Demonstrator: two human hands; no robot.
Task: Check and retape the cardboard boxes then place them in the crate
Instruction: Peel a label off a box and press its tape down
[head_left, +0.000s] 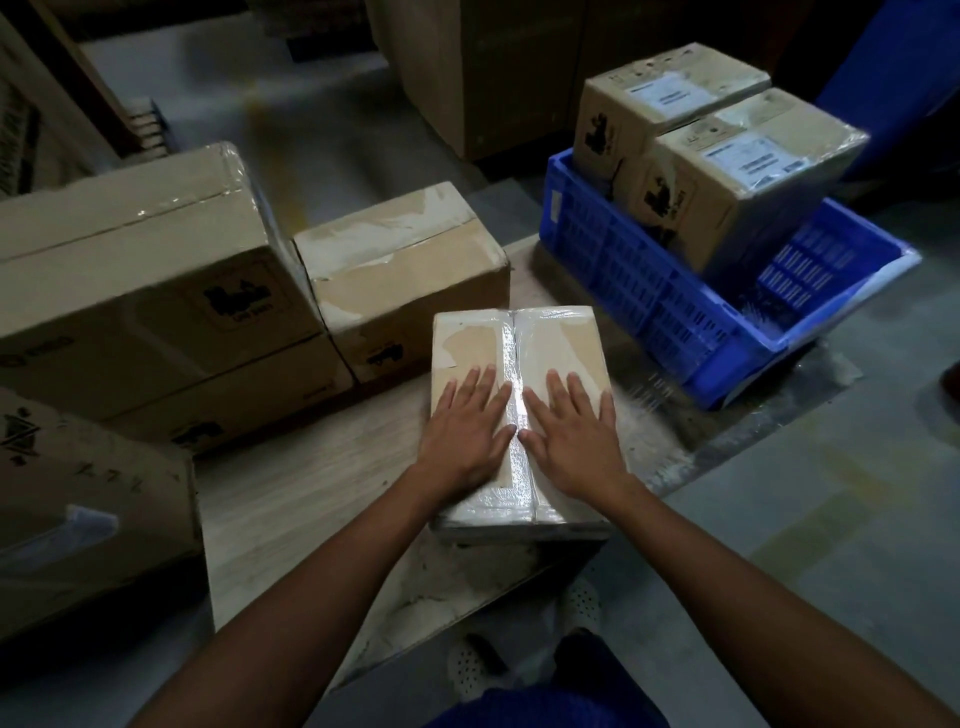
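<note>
My left hand (470, 423) and right hand (569, 431) lie flat, fingers straight, gripping nothing. They press either side of the glossy tape (511, 353) on the small scuffed cardboard box (550, 343), which sits on the board (291, 493) before me. Two boxes (753, 171) already sit in the blue crate (623, 280) (one tilted). This one, and I judge the torn box (400, 270) behind it, remain.

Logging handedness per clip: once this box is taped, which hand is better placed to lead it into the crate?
Probably the right hand: it lies flat on the taped box on the side nearer the blue crate; the left hand lies on the far side.
</note>
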